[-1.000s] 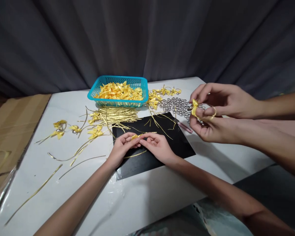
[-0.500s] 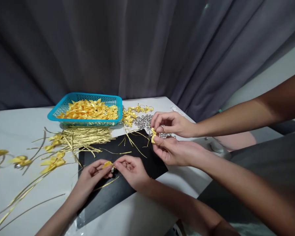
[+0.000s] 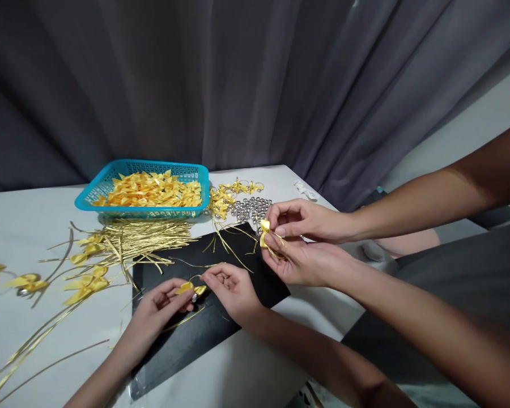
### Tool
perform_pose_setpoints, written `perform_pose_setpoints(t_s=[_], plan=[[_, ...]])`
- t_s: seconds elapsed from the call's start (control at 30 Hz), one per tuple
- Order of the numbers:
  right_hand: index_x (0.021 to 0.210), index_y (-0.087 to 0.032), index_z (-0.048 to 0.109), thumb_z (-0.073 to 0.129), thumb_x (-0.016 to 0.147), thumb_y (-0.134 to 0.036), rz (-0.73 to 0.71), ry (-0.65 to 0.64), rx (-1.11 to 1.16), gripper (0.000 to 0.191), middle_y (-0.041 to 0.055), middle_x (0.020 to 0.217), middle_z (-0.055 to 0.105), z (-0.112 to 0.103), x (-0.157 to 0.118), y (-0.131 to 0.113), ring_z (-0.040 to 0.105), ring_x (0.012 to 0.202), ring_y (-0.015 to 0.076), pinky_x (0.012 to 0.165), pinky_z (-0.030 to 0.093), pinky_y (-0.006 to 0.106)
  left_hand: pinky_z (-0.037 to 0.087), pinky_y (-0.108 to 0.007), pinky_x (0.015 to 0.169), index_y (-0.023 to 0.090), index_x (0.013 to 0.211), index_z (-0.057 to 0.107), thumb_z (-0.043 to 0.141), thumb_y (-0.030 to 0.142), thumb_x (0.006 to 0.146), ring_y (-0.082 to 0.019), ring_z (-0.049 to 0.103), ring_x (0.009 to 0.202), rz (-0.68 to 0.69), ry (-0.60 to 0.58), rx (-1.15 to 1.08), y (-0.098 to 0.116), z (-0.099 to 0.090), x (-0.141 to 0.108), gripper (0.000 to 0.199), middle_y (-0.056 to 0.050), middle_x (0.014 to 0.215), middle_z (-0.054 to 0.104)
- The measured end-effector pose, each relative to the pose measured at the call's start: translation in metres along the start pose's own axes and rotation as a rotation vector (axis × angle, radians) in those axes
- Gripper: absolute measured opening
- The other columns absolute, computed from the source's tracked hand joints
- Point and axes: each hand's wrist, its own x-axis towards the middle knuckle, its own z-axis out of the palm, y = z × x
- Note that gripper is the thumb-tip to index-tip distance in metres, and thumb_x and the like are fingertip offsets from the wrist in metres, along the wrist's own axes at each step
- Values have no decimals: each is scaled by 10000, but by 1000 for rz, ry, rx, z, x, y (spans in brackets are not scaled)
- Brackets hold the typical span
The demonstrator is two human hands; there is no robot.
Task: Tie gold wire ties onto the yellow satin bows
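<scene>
Between thumb and fingers, my left hand pinches a yellow ribbon bow. A small silver bell hangs at the bow's lower side. My right hand is closed on the end of a thin gold twist tie that curves out from the bow. Both hands are over a black sheet. Behind them lies a pile of gold twist ties. Finished-looking bows with bells and ties, such as one yellow bow, lie left of my left hand.
A blue basket of yellow bows stands at the back. Silver bells and tied bows lie to its right. At the right, a co-worker's hands hold another yellow bow. A grey curtain hangs behind the white table.
My right hand has drawn slightly right, away from the bow, pulling the tie's end; more of the bow shows. The co-worker's hands have shifted a little around their bow.
</scene>
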Motion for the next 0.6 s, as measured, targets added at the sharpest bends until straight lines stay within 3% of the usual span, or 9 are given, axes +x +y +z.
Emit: perform_pose_setpoints(t_s=[0.4,0.6], plan=[[709,-150,608,589,717,-443,19,-6,-26,294,-34,526,400,-1,1,3,316,489,71,463,239,219,435,-219,651,169,726,651,707,445,671,-141,566,662,-22,-8,-22,2,0,-2,287,4,679,601],[698,-155,605,595,711,-458,28,-15,-22,303,-39,517,390,0,1,6,310,483,69,457,231,218,445,-221,621,162,685,652,751,442,602,-140,568,630,-43,-2,-69,5,1,-2,308,5,663,594]])
